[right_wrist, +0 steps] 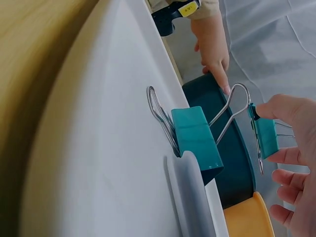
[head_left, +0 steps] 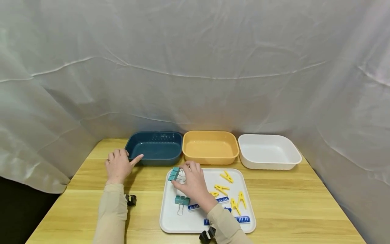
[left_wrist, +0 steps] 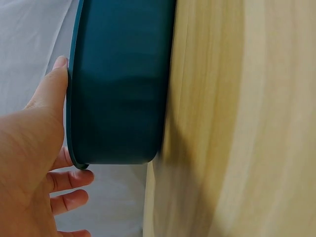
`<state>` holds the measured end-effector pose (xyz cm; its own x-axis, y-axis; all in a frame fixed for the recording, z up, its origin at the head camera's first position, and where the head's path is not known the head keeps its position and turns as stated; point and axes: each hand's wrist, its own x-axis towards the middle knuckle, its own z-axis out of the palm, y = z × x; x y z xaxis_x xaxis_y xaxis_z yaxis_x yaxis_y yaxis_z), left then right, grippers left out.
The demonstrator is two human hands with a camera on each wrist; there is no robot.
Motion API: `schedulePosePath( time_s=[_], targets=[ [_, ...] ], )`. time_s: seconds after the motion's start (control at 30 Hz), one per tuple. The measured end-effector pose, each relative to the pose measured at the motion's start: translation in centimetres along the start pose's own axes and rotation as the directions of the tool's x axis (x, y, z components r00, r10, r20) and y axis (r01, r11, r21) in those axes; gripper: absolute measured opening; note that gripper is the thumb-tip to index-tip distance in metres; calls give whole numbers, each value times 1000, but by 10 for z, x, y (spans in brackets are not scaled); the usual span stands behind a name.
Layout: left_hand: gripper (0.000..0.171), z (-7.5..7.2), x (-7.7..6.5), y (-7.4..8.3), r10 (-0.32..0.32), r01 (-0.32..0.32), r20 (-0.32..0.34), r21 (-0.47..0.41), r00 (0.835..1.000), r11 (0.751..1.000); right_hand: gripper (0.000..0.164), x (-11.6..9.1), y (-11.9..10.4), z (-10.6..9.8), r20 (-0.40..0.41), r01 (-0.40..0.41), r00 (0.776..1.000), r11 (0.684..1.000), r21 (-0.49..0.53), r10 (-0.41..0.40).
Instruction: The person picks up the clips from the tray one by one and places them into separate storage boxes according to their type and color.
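My right hand (head_left: 195, 181) is over the left part of the white tray (head_left: 166, 220), pinching a teal binder clip (head_left: 174, 174) between thumb and forefinger. In the right wrist view, this raised binder clip (right_wrist: 268, 138) has its wire handles partly hidden by the fingers. A second teal binder clip (head_left: 181, 200) lies on the tray below that hand. My left hand (head_left: 118, 166) is at the left end of the dark teal bin (head_left: 158, 162). In the left wrist view its thumb lies along the bin's rim (left_wrist: 70, 108), and the other fingers are loosely spread by the corner.
Several yellow clothespins (head_left: 241, 200) and blue-and-white bars with a piano-key pattern (head_left: 242, 219) lie on the tray, some partly behind my right arm. A yellow bin (head_left: 210, 160) and a white bin (head_left: 268, 165) stand right of the teal one, before a grey curtain (head_left: 213, 101).
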<state>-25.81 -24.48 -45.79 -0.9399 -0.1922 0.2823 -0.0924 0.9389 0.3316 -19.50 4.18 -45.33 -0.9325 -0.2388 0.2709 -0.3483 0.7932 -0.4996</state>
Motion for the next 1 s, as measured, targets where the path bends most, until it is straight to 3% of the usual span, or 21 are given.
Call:
schedulePosePath(
  time_s=[0.57,1.0],
  targets=[
    [69,3,1,-1,4,-4,-24,-4,1000,1000,58,15,-11,-4,15,38,999,999,-6,-38],
    [66,6,1,8,23,-21,-69,25,997,999,56,38,-20,-3,-38,135,990,988,-69,-138]
  ],
)
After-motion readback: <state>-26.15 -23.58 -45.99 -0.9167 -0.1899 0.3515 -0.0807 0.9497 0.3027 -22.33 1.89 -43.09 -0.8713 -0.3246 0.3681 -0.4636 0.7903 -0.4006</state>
